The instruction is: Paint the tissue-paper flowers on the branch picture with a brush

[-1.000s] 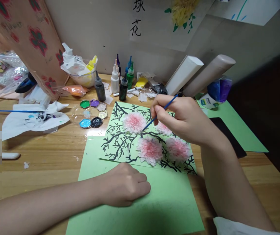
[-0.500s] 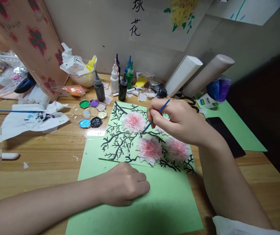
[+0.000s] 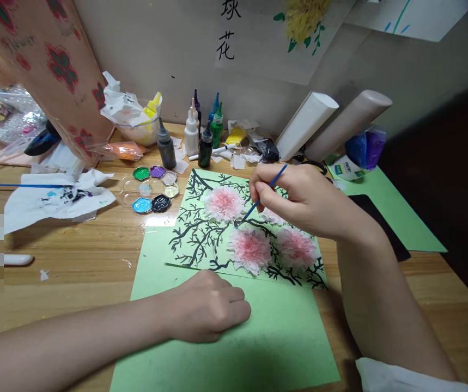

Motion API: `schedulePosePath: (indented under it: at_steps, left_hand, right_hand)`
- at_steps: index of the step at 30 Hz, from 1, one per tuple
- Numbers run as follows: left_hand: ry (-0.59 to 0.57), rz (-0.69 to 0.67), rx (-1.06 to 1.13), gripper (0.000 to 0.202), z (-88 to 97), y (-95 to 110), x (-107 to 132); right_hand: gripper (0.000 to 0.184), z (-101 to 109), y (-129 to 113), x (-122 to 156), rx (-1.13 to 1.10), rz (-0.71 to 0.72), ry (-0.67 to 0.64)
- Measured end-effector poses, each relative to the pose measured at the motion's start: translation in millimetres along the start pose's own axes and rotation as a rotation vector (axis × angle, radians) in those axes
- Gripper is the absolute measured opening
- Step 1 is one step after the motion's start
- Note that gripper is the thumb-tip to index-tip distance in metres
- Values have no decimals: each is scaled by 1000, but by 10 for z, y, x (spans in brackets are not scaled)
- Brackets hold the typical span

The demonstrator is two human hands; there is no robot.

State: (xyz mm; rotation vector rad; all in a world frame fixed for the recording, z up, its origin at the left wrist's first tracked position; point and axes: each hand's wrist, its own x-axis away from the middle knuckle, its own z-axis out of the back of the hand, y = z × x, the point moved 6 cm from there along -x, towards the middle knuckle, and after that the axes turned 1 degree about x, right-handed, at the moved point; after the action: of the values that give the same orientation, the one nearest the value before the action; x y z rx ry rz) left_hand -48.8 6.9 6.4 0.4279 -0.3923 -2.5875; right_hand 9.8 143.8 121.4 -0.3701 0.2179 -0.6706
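Note:
My right hand (image 3: 286,196) pinches a thin blue paintbrush (image 3: 267,188), slanted with its tip down on the painted sheet (image 3: 184,253). That tip touches the sheet at a dark branch between two flowers. Black branches cover the light green sheet, and several pink-and-white paper flowers (image 3: 249,249) stand up from it; my right hand partly covers one at the back. My left hand (image 3: 211,307) rests as a closed fist on a larger plain green sheet (image 3: 274,348), just in front of the painted one. Nothing shows in its curled fingers.
Left of the painted sheet lies a paint palette (image 3: 160,203) with several colours. Paint bottles (image 3: 205,146) stand behind. A stained tissue (image 3: 66,198) with another brush (image 3: 21,185) lies far left. At right are a black phone (image 3: 375,223), two tall tubes (image 3: 309,125) and a glue bottle (image 3: 347,167).
My right hand has shifted slightly to the right, and the brush handle leans a little further that way. Its tip stays at about the same spot. My left hand has not moved.

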Motion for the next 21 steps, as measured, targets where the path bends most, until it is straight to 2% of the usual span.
schedulePosePath:
  at_steps: [7,21]
  left_hand:
    - [3,1,-2,16,-7,-1,3]
    - [13,0,-4,17,17,1,-3]
  right_hand:
    - [16,103,86,48,-94,-15,4]
    - [16,28,99,21,-85,-10,-70]
